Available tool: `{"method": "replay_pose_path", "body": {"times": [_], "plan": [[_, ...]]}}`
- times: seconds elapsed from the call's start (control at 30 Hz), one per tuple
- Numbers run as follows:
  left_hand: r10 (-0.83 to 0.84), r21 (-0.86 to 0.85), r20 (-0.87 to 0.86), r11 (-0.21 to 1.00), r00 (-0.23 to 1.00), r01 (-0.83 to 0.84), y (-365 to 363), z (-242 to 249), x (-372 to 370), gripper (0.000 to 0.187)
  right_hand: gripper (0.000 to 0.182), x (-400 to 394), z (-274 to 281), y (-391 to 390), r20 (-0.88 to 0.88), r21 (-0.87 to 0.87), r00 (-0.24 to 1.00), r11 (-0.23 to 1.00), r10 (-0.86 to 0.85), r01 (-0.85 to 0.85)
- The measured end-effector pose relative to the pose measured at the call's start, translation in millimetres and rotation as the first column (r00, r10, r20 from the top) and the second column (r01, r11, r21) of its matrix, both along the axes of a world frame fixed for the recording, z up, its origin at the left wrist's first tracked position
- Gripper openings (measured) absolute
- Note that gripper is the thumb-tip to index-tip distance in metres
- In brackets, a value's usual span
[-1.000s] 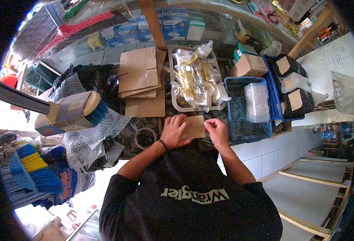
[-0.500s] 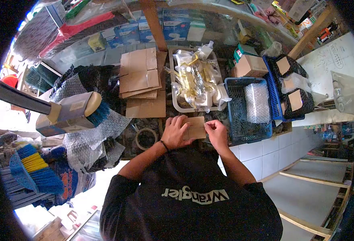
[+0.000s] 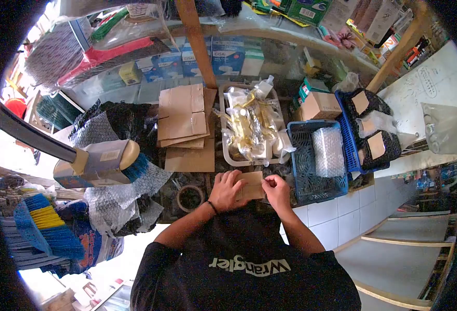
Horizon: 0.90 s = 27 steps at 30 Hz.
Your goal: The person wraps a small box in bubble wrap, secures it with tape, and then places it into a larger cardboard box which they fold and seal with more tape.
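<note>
A small piece of brown cardboard (image 3: 253,187) lies in front of my chest, at the near edge of the worktop. My left hand (image 3: 225,192) grips its left side, with the fingers bent over the top and the thumb lower down. At the upper right edge of the cardboard, my right hand (image 3: 277,193) is closed in a pinch. Whatever small thing may be between those fingertips is hidden. Just beyond the hands stands a white tray (image 3: 226,155) with plastic-wrapped, gold-coloured items. A roll of tape (image 3: 178,199) lies left of my left hand.
Stacked cardboard sheets (image 3: 187,158) lie left of the tray. On the right, a blue basket (image 3: 303,194) holds a bubble-wrapped package (image 3: 329,152), with another blue basket (image 3: 349,136) behind it. A brush head (image 3: 99,161) and bubble wrap (image 3: 106,197) crowd the left side.
The camera view has tilted, so the worktop's things sit lower in the picture. Both hands stay on the cardboard piece, with only slight finger movement.
</note>
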<state>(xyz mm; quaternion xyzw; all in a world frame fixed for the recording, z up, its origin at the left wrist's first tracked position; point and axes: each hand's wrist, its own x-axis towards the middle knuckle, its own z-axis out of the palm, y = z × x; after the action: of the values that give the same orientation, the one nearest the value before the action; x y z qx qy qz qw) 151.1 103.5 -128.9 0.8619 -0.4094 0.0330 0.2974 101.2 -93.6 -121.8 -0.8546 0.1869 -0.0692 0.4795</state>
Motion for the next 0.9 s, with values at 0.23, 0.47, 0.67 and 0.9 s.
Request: {"method": "replay_pose_path", "body": {"times": [0.23, 0.47, 0.67, 0.9], "plan": [[0.007, -0.012, 0.036, 1.000, 0.999, -0.006, -0.3, 5.6, 1.2, 0.056, 0.027, 3.7, -11.3, -5.5, 0.009, -0.204, 1.000, 0.979, -0.013, 0.015], [0.000, -0.037, -0.001, 0.999, 1.000, 0.000, 0.7, -0.9, -0.6, 0.061, 0.031, 6.3, -5.9, -2.3, -0.076, -0.291, 0.995, 0.956, -0.059, 0.034], [0.001, -0.031, 0.010, 1.000, 1.000, -0.001, 1.3, 3.4, -0.5, 0.057, 0.031, -11.5, 4.1, -3.0, -0.168, -0.018, 0.985, 0.999, 0.033, -0.036], [0.005, -0.024, 0.014, 1.000, 1.000, -0.005, 0.4, 6.2, -0.1, 0.058, 0.026, -23.6, 9.9, -2.2, -0.185, 0.016, 0.981, 0.998, 0.063, -0.061]]}}
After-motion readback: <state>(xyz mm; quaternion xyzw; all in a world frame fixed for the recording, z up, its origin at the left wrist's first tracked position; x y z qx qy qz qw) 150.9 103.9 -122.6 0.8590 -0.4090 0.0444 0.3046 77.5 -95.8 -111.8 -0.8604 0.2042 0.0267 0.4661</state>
